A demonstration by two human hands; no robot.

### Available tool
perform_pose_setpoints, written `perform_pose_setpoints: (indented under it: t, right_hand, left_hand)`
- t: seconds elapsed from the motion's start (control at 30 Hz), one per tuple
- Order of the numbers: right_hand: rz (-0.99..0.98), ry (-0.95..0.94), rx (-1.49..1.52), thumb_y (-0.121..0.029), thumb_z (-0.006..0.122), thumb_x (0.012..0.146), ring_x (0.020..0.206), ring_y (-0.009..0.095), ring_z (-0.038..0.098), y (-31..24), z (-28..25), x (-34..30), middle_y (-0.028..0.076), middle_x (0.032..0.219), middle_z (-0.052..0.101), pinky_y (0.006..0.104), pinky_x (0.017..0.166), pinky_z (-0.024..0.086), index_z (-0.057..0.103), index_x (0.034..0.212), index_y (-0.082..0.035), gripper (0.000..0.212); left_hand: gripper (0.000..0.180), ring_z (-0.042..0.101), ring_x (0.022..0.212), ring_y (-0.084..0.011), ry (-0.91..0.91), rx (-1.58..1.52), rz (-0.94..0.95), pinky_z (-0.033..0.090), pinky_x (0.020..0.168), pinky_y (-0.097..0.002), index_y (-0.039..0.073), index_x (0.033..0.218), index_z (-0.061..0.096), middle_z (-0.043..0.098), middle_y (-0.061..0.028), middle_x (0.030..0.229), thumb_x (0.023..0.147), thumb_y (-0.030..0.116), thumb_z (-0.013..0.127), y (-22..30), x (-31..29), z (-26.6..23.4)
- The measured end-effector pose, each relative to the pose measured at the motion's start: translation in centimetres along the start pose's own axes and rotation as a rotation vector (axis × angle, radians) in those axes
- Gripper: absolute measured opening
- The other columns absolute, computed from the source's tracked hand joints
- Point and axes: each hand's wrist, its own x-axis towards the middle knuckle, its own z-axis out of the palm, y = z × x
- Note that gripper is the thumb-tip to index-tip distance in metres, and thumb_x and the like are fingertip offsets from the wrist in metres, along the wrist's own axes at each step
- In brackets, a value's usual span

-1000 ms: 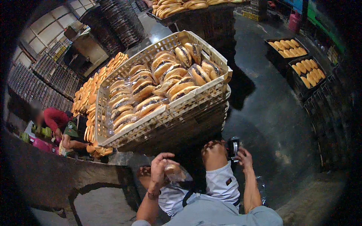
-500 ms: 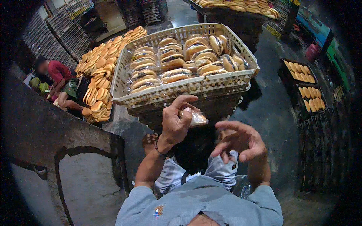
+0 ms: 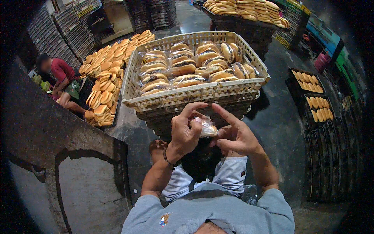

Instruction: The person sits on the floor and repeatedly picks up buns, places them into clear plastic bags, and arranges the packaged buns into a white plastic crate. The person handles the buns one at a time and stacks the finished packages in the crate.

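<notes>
My left hand (image 3: 186, 130) is closed around a small bun in clear plastic wrap (image 3: 208, 128), held just in front of the crate. At the other end of the wrapper, my right hand (image 3: 237, 136) has its thumb and lower fingers pinched on the plastic, while its index finger stretches up toward the left hand's fingertips. Most of the bun is hidden by the fingers. Beyond both hands stands a cream plastic crate (image 3: 191, 93), holding rows of wrapped filled buns (image 3: 183, 64) with a dark filling.
To the left lies a broad pile of unwrapped buns (image 3: 103, 80), with a seated person in red (image 3: 64, 72) beside it. More buns (image 3: 249, 9) cover a table at the back. Trays of buns (image 3: 320, 107) stand on the right. A dark panel (image 3: 78, 128) borders my left.
My right hand has moved up and inward from open beside the left hand, and now grips the wrapper's end. My left hand, holding the bun, has shifted slightly right.
</notes>
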Motion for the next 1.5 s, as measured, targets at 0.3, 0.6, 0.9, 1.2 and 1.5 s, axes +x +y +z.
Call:
perform_pose_setpoints:
  t: [0.3, 0.6, 0.9, 1.2, 1.5]
  right_hand:
    - [-0.060, 0.044, -0.437, 0.003, 0.065, 0.081, 0.069, 0.007, 0.063, 2.2, 0.1, 0.2, 0.003, 0.076, 0.067, 0.0272, 0.064, 0.052, 0.045, 0.148, -0.015, 0.073]
    - [-0.633, 0.344, -1.169, -0.004, 0.073, 0.075, 0.070, 0.023, 0.069, 3.5, 1.5, -0.3, 0.009, 0.091, 0.069, 0.0333, 0.059, 0.058, 0.065, 0.131, -0.026, 0.061]
    - [-0.661, 0.353, -1.412, -0.020, 0.083, 0.069, 0.074, 0.019, 0.068, 5.9, 0.6, 0.3, 0.005, 0.104, 0.064, 0.0299, 0.051, 0.054, 0.068, 0.124, -0.020, 0.058]
    - [-0.559, 0.517, -1.261, -0.025, 0.085, 0.073, 0.105, 0.036, 0.063, 1.6, -0.6, 1.7, 0.018, 0.122, 0.060, 0.0420, 0.091, 0.052, 0.057, 0.133, -0.001, 0.071]
    - [-0.607, 0.367, -1.060, -0.036, 0.079, 0.084, 0.114, 0.025, 0.064, -5.8, -8.2, 17.1, 0.014, 0.125, 0.067, 0.0385, 0.099, 0.049, 0.058, 0.133, -0.004, 0.062]
  left_hand:
    - [0.044, 0.071, 0.080, -0.0174, -0.015, 0.023, 0.013, 0.057, 0.074, -0.0310, 0.001, 0.125, 0.061, 0.073, -0.0145, 0.088, 0.090, 0.025, 0.051, 0.0, -0.6, -0.3]
    - [0.031, 0.062, 0.075, -0.0097, 0.063, -0.223, -0.038, 0.052, 0.068, -0.0252, -0.001, 0.103, 0.064, 0.070, -0.0080, 0.086, 0.103, 0.026, 0.048, -3.2, -0.3, 0.2]
    - [0.029, 0.058, 0.087, -0.0070, 0.143, -0.369, -0.257, 0.050, 0.074, -0.0231, 0.007, 0.101, 0.058, 0.059, -0.0010, 0.090, 0.106, 0.033, 0.047, -6.6, 0.3, -0.1]
    - [0.077, 0.041, 0.140, -0.0306, -0.054, -0.795, -0.247, 0.036, 0.115, -0.0479, 0.004, 0.147, 0.034, 0.030, -0.0136, 0.154, 0.094, 0.053, 0.062, -0.6, -2.5, 1.0]
    - [0.049, 0.051, 0.132, -0.0274, 0.037, -0.213, 0.045, 0.038, 0.112, -0.0406, 0.000, 0.135, 0.056, 0.054, -0.0169, 0.140, 0.097, 0.030, 0.064, -3.6, 0.2, -5.4]
